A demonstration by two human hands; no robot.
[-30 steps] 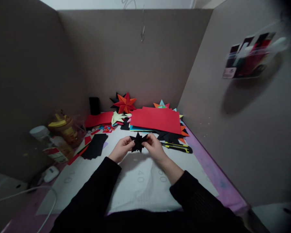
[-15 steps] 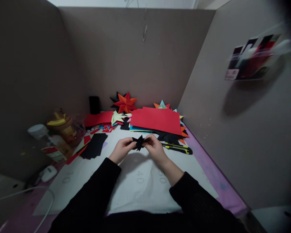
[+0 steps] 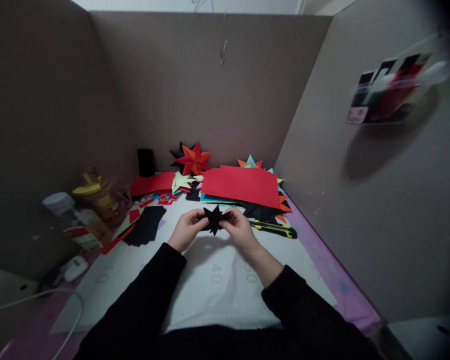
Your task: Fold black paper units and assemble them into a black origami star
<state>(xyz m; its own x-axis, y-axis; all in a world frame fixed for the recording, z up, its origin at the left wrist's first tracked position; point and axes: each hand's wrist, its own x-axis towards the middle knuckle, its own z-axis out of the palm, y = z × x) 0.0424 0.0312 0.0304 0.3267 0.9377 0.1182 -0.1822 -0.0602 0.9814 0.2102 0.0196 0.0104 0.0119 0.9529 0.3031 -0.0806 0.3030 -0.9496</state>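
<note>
A small black paper star (image 3: 214, 220) with several points is held up over the white sheet (image 3: 210, 300). My left hand (image 3: 189, 229) pinches its left side, thumb in front. On the other side, my right hand (image 3: 240, 231) is closed on its right edge. The fingertips behind the star are hidden. Just beyond my right hand lies a stack of red paper (image 3: 243, 186) on other coloured sheets. To the left of my left hand is a fanned pile of black paper pieces (image 3: 145, 226).
A yellow and black cutter (image 3: 275, 229) lies right of my right hand. Red-orange star (image 3: 194, 159) leans at the back wall. A white-capped bottle (image 3: 60, 202), a brown and yellow container (image 3: 95, 192) and a white cable (image 3: 80, 310) are on the left.
The black star has turned in my fingers and now shows its points more widely spread. Both hands have stayed in nearly the same place.
</note>
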